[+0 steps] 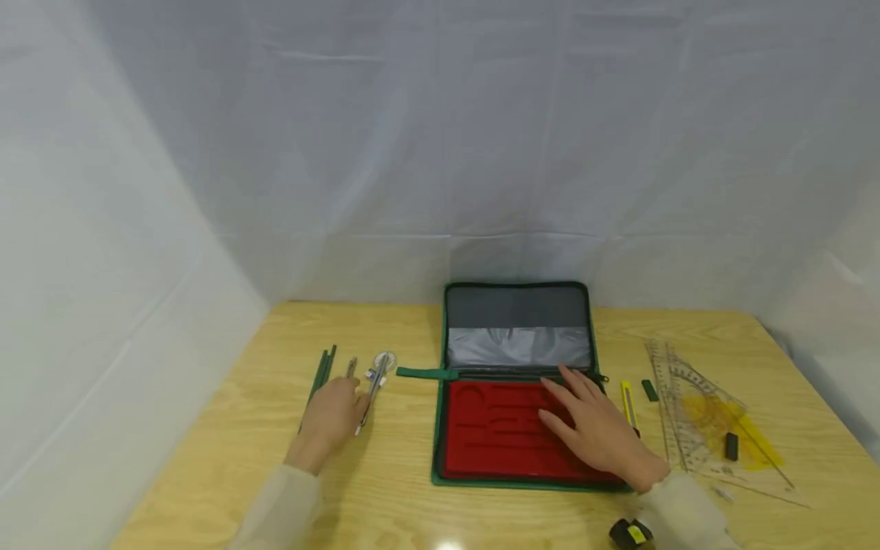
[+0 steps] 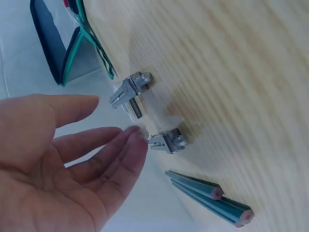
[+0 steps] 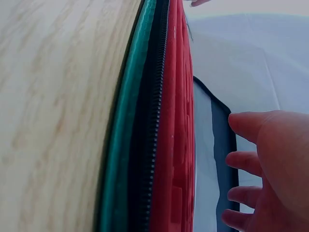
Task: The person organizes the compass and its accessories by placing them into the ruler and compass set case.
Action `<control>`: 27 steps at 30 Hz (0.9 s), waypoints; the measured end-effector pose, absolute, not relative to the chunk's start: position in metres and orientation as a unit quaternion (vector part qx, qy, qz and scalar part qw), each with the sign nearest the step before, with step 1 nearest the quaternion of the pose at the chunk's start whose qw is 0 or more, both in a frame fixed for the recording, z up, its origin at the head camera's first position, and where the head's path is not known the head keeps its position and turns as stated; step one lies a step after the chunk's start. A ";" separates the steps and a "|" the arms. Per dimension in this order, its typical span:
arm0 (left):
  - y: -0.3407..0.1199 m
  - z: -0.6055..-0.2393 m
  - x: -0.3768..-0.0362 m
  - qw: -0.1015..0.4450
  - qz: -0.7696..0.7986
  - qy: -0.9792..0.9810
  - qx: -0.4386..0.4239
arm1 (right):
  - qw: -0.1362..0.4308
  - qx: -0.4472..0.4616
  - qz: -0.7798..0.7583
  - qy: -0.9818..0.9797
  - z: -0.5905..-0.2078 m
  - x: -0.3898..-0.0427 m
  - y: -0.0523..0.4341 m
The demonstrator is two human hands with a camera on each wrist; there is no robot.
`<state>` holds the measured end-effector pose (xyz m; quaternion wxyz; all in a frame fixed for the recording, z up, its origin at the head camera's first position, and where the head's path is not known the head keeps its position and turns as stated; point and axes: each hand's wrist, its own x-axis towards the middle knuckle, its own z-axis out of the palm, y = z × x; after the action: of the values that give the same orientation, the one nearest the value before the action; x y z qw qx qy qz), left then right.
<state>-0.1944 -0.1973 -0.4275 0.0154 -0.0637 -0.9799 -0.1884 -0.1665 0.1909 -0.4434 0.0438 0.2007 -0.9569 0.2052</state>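
Note:
My left hand [image 1: 333,416] is over the table's left side, its thumb and fingers apart with nothing between them. Its fingertips reach right up to one metal compass [image 2: 169,141] in the left wrist view. A second metal compass [image 2: 133,87] lies nearer the thumb, beside a small white piece with a black label. Green pencils [image 2: 207,195] lie on the other side of the hand. My right hand [image 1: 591,428], fingers spread, hovers over the right part of a red moulded tray [image 1: 474,458] with shaped recesses. That tray sits in an unzipped green case [image 1: 519,305], its lid raised.
Right of the case lie a yellow cutter [image 1: 627,401], a dark green block [image 1: 649,390], clear rulers and set squares [image 1: 701,451], and a black block [image 1: 732,446]. A black and yellow object [image 1: 629,533] is at the front. A green strap [image 1: 419,373] sticks out leftward.

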 end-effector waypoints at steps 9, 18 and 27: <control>-0.190 -0.424 -0.204 -0.006 -0.203 -0.978 -0.045 | 0.040 0.191 0.203 -0.960 -0.445 -0.165 0.193; -0.187 -0.424 -0.211 -0.017 -0.183 -0.983 -0.029 | 0.042 0.181 0.204 -0.961 -0.447 -0.164 0.198; -0.186 -0.429 -0.216 -0.026 -0.202 -0.979 -0.026 | 0.042 0.172 0.210 -0.962 -0.447 -0.161 0.202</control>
<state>-0.2160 -0.1860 -0.4291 -0.0259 -0.0264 -0.9786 -0.2024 -0.1612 0.2015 -0.4468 0.0417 0.1718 -0.9616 0.2098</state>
